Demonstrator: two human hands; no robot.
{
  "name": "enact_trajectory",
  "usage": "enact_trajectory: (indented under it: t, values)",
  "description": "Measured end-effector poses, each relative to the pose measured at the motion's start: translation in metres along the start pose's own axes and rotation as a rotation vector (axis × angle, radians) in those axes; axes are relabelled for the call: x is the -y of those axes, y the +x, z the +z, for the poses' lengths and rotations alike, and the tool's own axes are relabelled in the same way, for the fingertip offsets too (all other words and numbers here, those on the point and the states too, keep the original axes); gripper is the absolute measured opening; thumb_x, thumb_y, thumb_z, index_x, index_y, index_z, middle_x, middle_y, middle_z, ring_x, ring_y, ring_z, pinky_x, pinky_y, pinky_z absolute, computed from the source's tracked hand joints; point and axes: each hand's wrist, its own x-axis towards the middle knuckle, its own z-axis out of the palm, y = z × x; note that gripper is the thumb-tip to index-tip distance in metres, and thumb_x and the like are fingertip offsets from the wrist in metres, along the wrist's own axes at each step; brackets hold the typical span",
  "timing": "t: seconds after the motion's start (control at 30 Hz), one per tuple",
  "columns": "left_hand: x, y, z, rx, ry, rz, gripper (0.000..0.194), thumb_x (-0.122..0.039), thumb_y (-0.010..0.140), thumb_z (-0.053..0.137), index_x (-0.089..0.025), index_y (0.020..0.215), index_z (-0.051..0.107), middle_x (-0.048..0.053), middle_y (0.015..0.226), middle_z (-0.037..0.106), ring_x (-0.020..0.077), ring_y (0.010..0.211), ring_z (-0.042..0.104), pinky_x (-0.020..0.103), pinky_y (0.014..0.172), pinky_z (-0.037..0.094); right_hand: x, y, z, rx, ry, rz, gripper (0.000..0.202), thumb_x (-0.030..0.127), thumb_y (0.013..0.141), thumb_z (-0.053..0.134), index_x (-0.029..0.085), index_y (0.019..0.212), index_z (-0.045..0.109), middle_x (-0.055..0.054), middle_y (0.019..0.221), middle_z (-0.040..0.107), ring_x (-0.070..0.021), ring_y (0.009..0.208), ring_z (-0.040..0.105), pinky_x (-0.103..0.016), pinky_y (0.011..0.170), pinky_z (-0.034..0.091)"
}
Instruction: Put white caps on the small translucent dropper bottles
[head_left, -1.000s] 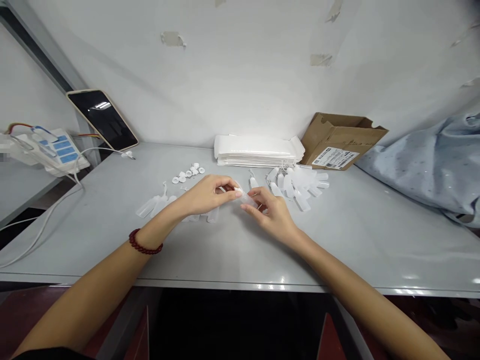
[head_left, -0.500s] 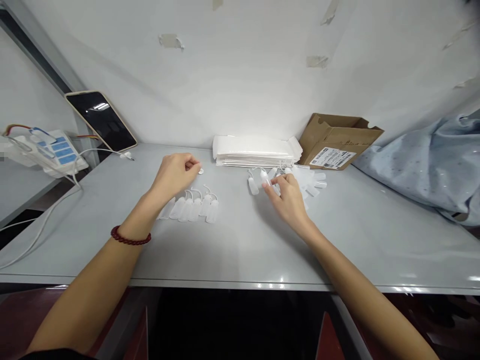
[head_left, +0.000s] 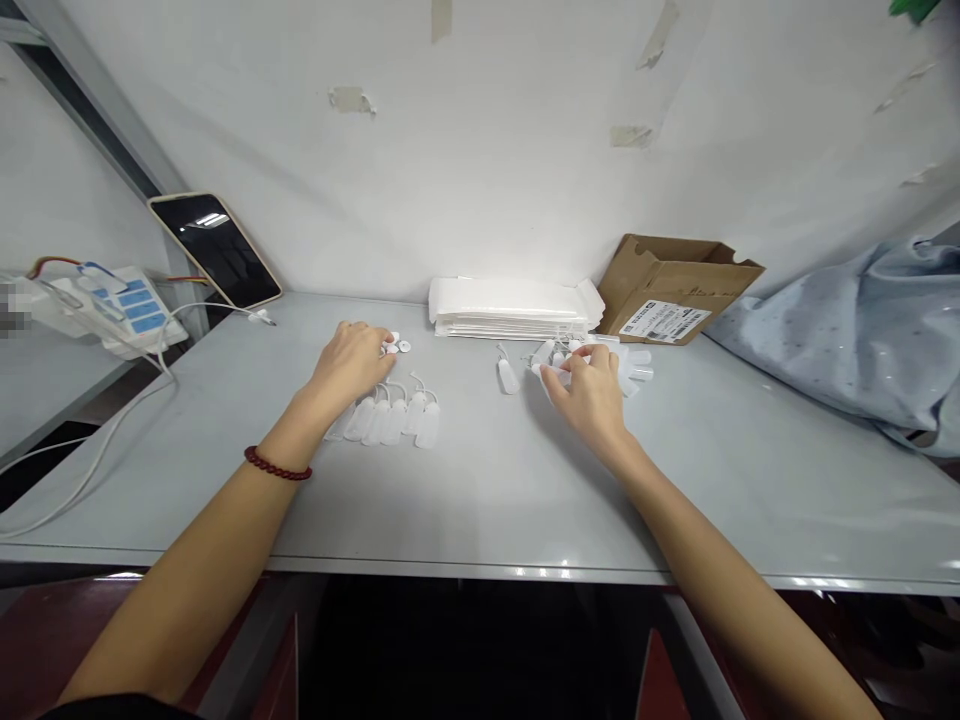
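Observation:
On the left of the grey table, my left hand [head_left: 356, 358] bends its fingers over a few small white discs [head_left: 404, 346]; whether it grips one is hidden. Below it lies a row of several white translucent tags with loops [head_left: 393, 420]. My right hand [head_left: 589, 385] has thumb and forefinger closed on a white translucent tag [head_left: 553, 374], at the left side of a loose pile of such tags [head_left: 640, 364]. A single looped tag [head_left: 508, 376] lies apart, left of the pile.
A stack of white packets [head_left: 514, 308] lies against the wall, beside an open cardboard box [head_left: 679, 285]. Light blue cloth [head_left: 847, 335] lies at right. A phone [head_left: 217, 248], white cable [head_left: 97, 450] and power strip [head_left: 131, 305] are at left.
My left hand has shifted slightly left and down, showing more white discs. My right hand has moved slightly right with a tag, away from the single tag. The view has shifted slightly.

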Motion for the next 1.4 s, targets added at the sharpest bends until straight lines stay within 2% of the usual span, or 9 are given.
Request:
enact_trajectory:
  t: [0.13,0.27,0.47,0.6,0.7,0.87,1.1,1.23,1.4]
  values:
    - [0.0,0.001,0.003,0.039,0.031,0.041,0.041,-0.031,0.083,0.046,-0.013,0.111,0.07,0.016,0.096,0.07,0.033,0.097,0.059,0.04,0.085,0.045,0.003,-0.001,-0.001,-0.037,-0.007,-0.04,0.028,0.043,0.084,0.054,0.015,0.09,0.058,-0.019,0.105,0.048,-0.0347,0.103,0.044,-0.045,0.074,0.045]
    - [-0.002,0.001,0.001,0.071,0.061,0.068,0.033,-0.03,0.081,0.045,-0.018,0.096,0.072,0.011,0.088,0.072,0.0293,0.089,0.063,0.035,0.075,0.045,0.016,-0.01,-0.003,-0.053,0.123,-0.203,0.021,0.038,0.088,0.052,0.018,0.094,0.053,-0.016,0.108,0.047,-0.0309,0.104,0.046,-0.047,0.086,0.043]
    - [-0.004,0.0,-0.001,0.11,0.008,0.066,0.026,-0.029,0.079,0.046,-0.02,0.081,0.07,0.008,0.079,0.073,0.0257,0.079,0.066,0.031,0.065,0.042,0.053,-0.033,0.001,0.216,0.382,-0.442,0.021,0.035,0.09,0.054,0.02,0.104,0.054,-0.014,0.111,0.052,-0.0269,0.104,0.052,-0.044,0.089,0.046]
    - [-0.006,-0.001,-0.003,0.093,0.002,0.049,0.023,-0.029,0.078,0.048,-0.02,0.08,0.069,0.009,0.08,0.073,0.0258,0.08,0.066,0.031,0.063,0.042,0.068,-0.037,0.013,0.38,0.407,-0.519,0.038,0.043,0.087,0.06,0.015,0.112,0.054,-0.016,0.111,0.055,-0.0276,0.104,0.053,-0.045,0.09,0.047]
    - [-0.008,-0.002,-0.006,0.064,-0.021,0.047,0.025,-0.029,0.079,0.048,-0.019,0.083,0.07,0.01,0.083,0.072,0.0272,0.082,0.065,0.032,0.066,0.043,0.076,-0.036,0.02,0.457,0.397,-0.508,0.052,0.052,0.081,0.065,0.014,0.115,0.054,-0.016,0.109,0.056,-0.0288,0.104,0.054,-0.045,0.09,0.048]
    - [-0.01,-0.003,-0.011,-0.002,-0.111,0.02,0.029,-0.028,0.081,0.048,-0.017,0.093,0.071,0.011,0.092,0.072,0.0273,0.087,0.065,0.033,0.073,0.045,0.09,-0.036,0.025,0.508,0.39,-0.452,0.065,0.061,0.076,0.065,0.014,0.119,0.053,-0.015,0.109,0.055,-0.0294,0.106,0.053,-0.046,0.09,0.048]
    - [-0.015,-0.004,-0.011,-0.032,-0.174,0.013,0.027,-0.03,0.082,0.05,-0.015,0.092,0.071,0.01,0.091,0.072,0.026,0.088,0.065,0.033,0.075,0.047,0.094,-0.035,0.027,0.569,0.349,-0.344,0.06,0.05,0.074,0.072,0.011,0.117,0.055,-0.014,0.11,0.052,-0.0268,0.101,0.053,-0.044,0.09,0.048]
    - [-0.029,-0.009,-0.012,-0.029,-0.347,0.045,0.023,-0.03,0.08,0.054,-0.016,0.085,0.071,0.007,0.083,0.072,0.0224,0.081,0.065,0.032,0.074,0.047,0.089,-0.031,0.019,0.536,0.372,-0.322,0.055,0.042,0.075,0.072,0.013,0.117,0.052,-0.013,0.111,0.052,-0.0274,0.104,0.053,-0.044,0.089,0.048]
    - [-0.051,-0.021,-0.017,0.02,-0.704,0.131,0.023,-0.037,0.081,0.059,-0.018,0.086,0.071,0.003,0.083,0.072,0.0186,0.08,0.065,0.028,0.07,0.048,0.076,-0.026,0.014,0.398,0.419,-0.303,0.049,0.037,0.075,0.072,0.016,0.113,0.049,-0.015,0.114,0.052,-0.0296,0.104,0.054,-0.047,0.084,0.049]
